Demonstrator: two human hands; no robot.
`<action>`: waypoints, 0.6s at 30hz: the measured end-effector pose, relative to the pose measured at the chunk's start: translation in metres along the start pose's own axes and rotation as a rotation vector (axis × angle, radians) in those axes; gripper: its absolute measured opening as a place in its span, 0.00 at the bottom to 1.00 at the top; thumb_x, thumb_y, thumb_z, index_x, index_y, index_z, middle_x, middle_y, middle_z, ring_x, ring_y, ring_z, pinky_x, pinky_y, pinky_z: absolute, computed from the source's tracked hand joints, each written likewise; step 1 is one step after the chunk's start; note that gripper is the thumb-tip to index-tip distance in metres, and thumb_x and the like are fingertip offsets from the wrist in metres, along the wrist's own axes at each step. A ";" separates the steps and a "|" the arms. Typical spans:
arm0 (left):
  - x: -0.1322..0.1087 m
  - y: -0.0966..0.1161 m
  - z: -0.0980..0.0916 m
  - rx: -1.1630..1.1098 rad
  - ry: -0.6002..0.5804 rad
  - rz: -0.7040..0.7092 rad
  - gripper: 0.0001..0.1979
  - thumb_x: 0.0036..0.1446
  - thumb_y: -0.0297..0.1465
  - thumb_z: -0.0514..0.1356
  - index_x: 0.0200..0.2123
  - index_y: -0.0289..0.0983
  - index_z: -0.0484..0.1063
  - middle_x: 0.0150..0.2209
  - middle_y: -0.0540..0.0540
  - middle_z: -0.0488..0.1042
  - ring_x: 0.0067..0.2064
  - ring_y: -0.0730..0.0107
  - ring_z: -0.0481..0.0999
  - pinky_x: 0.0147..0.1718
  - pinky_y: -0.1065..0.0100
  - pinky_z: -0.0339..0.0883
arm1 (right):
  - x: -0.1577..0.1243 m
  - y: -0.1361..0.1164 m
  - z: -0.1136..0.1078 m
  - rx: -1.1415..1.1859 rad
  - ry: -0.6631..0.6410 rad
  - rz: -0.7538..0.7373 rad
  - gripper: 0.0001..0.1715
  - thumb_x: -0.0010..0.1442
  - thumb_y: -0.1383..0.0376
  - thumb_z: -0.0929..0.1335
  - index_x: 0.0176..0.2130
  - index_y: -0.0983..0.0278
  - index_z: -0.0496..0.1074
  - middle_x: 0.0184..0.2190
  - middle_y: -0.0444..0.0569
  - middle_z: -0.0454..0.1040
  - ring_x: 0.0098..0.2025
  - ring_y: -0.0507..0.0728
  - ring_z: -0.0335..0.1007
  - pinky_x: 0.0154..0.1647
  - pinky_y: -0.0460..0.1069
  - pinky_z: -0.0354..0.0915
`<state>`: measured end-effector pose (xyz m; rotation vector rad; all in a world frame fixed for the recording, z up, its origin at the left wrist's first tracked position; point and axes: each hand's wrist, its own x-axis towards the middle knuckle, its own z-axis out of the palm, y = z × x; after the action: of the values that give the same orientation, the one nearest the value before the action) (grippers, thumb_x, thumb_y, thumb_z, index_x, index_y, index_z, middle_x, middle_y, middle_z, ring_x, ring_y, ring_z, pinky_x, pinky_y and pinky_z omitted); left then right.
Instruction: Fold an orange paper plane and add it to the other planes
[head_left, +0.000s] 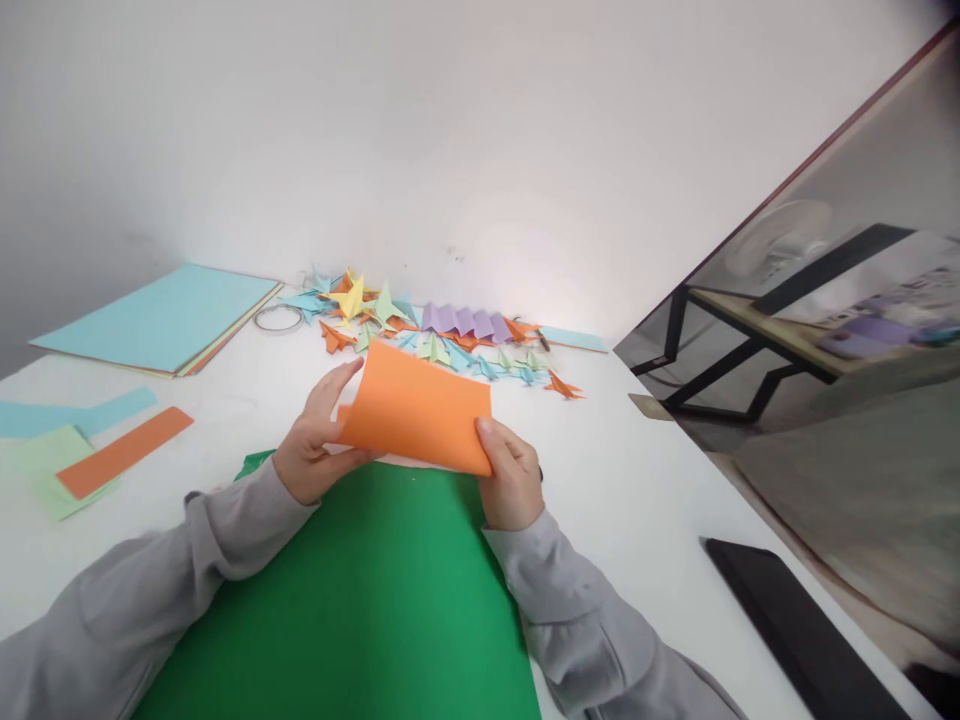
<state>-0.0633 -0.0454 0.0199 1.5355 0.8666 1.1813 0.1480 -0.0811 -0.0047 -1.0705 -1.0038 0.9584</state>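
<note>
An orange sheet of paper (420, 408), bent over on itself, is held up between my two hands above the far end of a green sheet (375, 600). My left hand (311, 440) has its thumb under the paper's left side and its fingers behind and beside that edge. With the thumb on the front face, my right hand (511, 472) pinches the paper's lower right corner; the fingers behind are partly hidden. Just beyond the paper lies a cluster of folded paper figures, among them a yellow one (350, 298) and a pale green one (387, 308).
A stack of coloured paper (161, 315) lies at the back left, with a wire ring (277, 318) beside it. Orange (127, 452) and blue strips (112, 412) lie at the left. Purple pleated paper (465, 322) stands near the wall. A black flat object (795, 620) lies at the right edge.
</note>
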 end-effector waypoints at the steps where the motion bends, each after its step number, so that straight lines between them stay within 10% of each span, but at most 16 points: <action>1: -0.001 0.000 0.000 0.018 0.022 0.046 0.07 0.36 0.31 0.70 0.24 0.44 0.79 0.53 0.48 0.69 0.61 0.48 0.53 0.59 0.52 0.47 | -0.001 -0.003 0.000 -0.032 -0.004 -0.069 0.19 0.55 0.51 0.65 0.35 0.60 0.76 0.40 0.50 0.75 0.45 0.60 0.68 0.45 0.54 0.65; 4: -0.005 0.000 -0.001 -0.021 0.058 -0.036 0.09 0.43 0.36 0.66 0.29 0.41 0.79 0.39 0.44 0.78 0.47 0.50 0.71 0.48 0.53 0.64 | -0.004 -0.013 0.002 -0.115 -0.061 -0.224 0.17 0.57 0.53 0.63 0.34 0.59 0.77 0.47 0.49 0.71 0.53 0.60 0.62 0.54 0.53 0.58; 8: -0.008 0.001 0.000 -0.200 0.009 -0.365 0.18 0.44 0.38 0.65 0.38 0.36 0.77 0.36 0.41 0.79 0.36 0.54 0.77 0.34 0.59 0.71 | -0.009 -0.019 0.005 -0.058 -0.127 -0.090 0.12 0.51 0.59 0.69 0.37 0.59 0.75 0.30 0.46 0.75 0.33 0.56 0.71 0.36 0.52 0.66; 13: -0.001 -0.002 -0.005 -0.472 -0.100 -0.371 0.48 0.42 0.27 0.65 0.63 0.50 0.42 0.51 0.42 0.72 0.46 0.53 0.75 0.40 0.56 0.69 | -0.003 -0.011 -0.001 0.029 -0.081 0.091 0.42 0.47 0.60 0.72 0.59 0.60 0.57 0.18 0.38 0.70 0.19 0.50 0.62 0.21 0.46 0.60; 18: 0.008 -0.017 -0.024 -0.577 -0.313 -0.382 0.27 0.37 0.23 0.61 0.46 0.39 0.73 0.46 0.40 0.75 0.48 0.45 0.72 0.41 0.52 0.68 | 0.007 -0.013 -0.007 0.210 0.032 0.308 0.28 0.38 0.65 0.74 0.43 0.60 0.74 0.17 0.38 0.71 0.20 0.50 0.65 0.23 0.46 0.61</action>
<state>-0.0836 -0.0270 0.0070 0.9887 0.5137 0.7885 0.1583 -0.0785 0.0076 -1.0772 -0.7050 1.2629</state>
